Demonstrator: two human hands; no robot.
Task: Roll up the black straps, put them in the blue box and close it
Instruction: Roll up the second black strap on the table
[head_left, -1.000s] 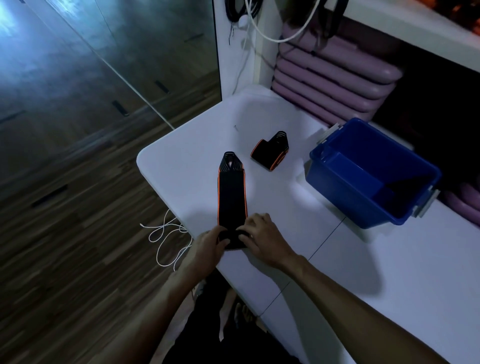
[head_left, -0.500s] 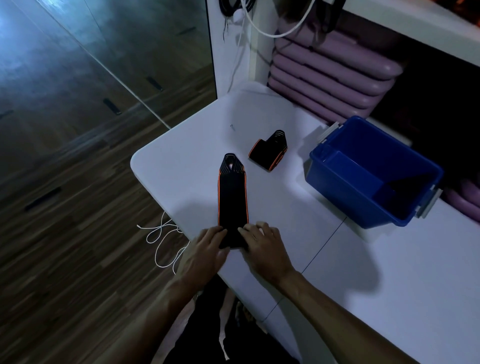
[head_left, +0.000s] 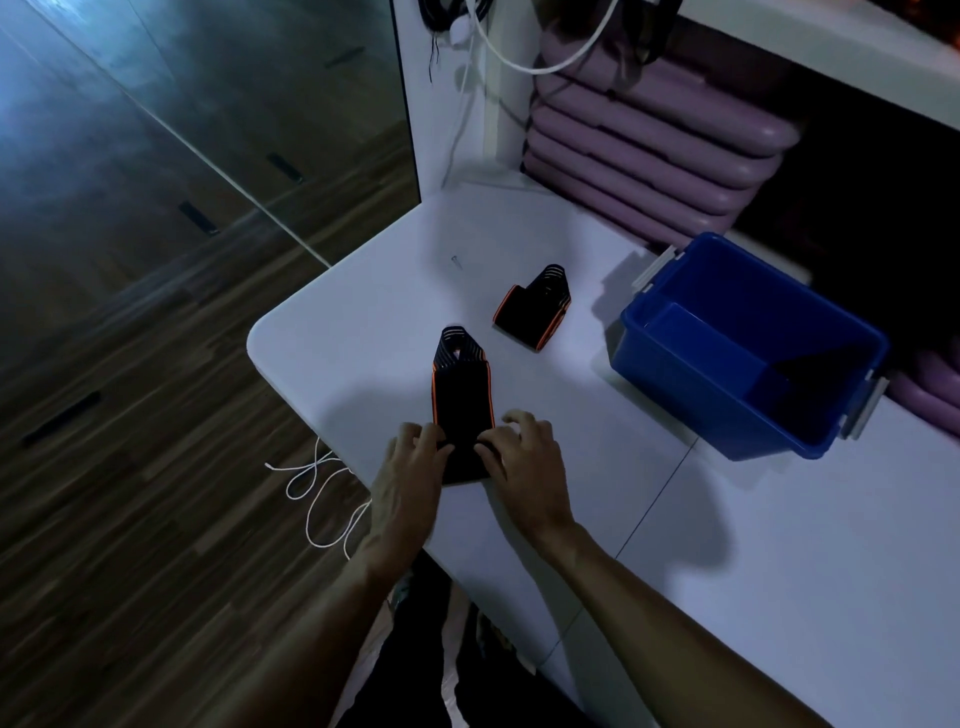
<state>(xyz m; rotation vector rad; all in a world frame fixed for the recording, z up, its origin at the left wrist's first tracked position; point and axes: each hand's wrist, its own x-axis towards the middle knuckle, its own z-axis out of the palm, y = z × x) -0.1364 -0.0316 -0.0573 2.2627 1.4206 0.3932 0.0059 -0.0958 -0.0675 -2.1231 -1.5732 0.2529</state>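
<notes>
A black strap with orange edges (head_left: 460, 395) lies flat on the white table (head_left: 779, 545), pointing away from me. Its near end is a thick roll under my fingers. My left hand (head_left: 410, 467) grips the roll's left side and my right hand (head_left: 524, 462) grips its right side. A second black and orange strap (head_left: 532, 309) sits rolled up farther back, apart from both hands. The open blue box (head_left: 748, 353) stands to the right with a blue panel, perhaps its lid, leaning inside it.
Purple mats (head_left: 644, 135) are stacked behind the table under a white shelf. A white cord (head_left: 322, 493) lies coiled on the wooden floor by the table's left edge. White and black cables hang at the back. A small dark speck lies on the table.
The roll has advanced up the strap, so less of the strap lies flat. Both hands have moved forward with it.
</notes>
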